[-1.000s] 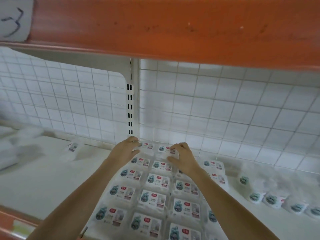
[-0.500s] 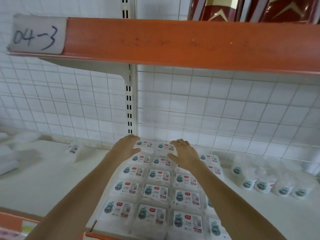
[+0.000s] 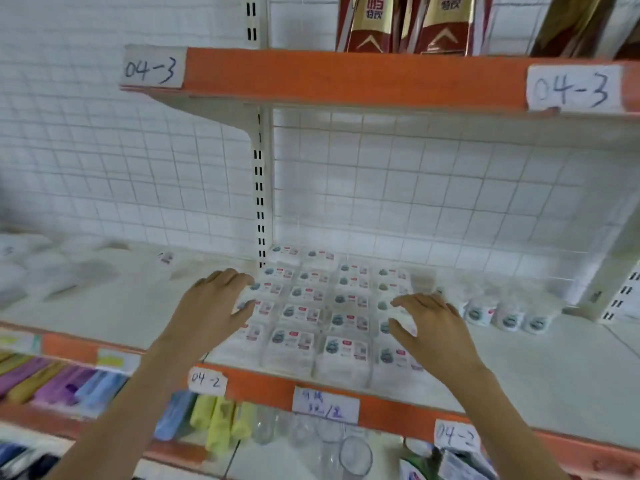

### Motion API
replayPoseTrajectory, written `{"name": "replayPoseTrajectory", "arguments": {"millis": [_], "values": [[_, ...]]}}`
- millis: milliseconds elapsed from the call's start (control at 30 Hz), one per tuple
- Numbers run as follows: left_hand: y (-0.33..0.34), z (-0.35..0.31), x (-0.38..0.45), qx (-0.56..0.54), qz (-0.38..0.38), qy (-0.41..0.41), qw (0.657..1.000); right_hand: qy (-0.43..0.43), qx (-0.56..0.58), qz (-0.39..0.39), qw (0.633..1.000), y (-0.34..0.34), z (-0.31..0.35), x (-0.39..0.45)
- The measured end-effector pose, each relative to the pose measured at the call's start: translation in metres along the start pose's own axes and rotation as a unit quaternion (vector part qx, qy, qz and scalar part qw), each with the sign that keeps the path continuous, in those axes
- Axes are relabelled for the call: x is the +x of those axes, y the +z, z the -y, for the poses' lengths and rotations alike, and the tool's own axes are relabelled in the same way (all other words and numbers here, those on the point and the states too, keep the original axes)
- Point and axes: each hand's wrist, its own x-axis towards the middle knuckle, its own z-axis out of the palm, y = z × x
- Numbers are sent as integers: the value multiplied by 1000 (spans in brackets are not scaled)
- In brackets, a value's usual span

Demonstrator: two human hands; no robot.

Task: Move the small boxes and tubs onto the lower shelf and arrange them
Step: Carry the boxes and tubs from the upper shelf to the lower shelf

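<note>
- Change since a second ago: both hands have come back from the rear row of the block of small boxes [image 3: 311, 306] toward its front half. The view has also lifted, so the upper shelf edge and its "04-3" label [image 3: 151, 68] now show in full.
- Left hand [image 3: 211, 306]: fingers spread and relaxed, fingertips lying against the left-most column of boxes. Nothing pinched or gripped.
- Right hand [image 3: 431, 327]: fingers spread and slightly arched over the right-most column. Touching or just hovering: cannot tell, as the frame is soft there.
- Judgement: the hands bracket the block from both sides, so the step in hand looks like squaring up the columns, not fetching more stock. The boxes seem largely placed.
- Location: the block sits on the lower shelf [image 3: 104, 306], marked "04-2" [image 3: 206, 380], just right of the slotted upright [image 3: 259, 202], running from the wire back panel to the front lip.
- Orientation: boxes lie flat with printed labels facing up. The block is about four columns wide and several rows deep, so its long axis runs front to back.
- Small tubs [image 3: 507, 318] stand upright in a loose row just right of the block, labels facing out, not yet lined up with it.
</note>
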Motion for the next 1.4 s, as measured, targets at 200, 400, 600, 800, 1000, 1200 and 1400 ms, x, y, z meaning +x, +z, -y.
{"name": "replayPoseTrajectory", "arguments": {"millis": [200,400,600,800,1000,1200,1400], "values": [[-9,-42,-98,-15,47,-65,997,-19,42,41,998,-14,14,-79],[-33,-62,-191,-10,91,-134,987,-56,94,91,990,-9,50,-129],[-82,-46,-274,35,123,-253,959,-125,142,149,971,7,117,-141],[-134,-4,-349,88,125,-332,931,-209,199,174,942,31,219,-124],[-173,67,-399,153,127,-356,913,-272,225,186,917,55,340,-95],[-207,166,-427,202,109,-350,908,-300,232,188,906,72,459,-55],[-213,252,-437,202,118,-355,905,-299,216,186,911,95,529,-26]]}}
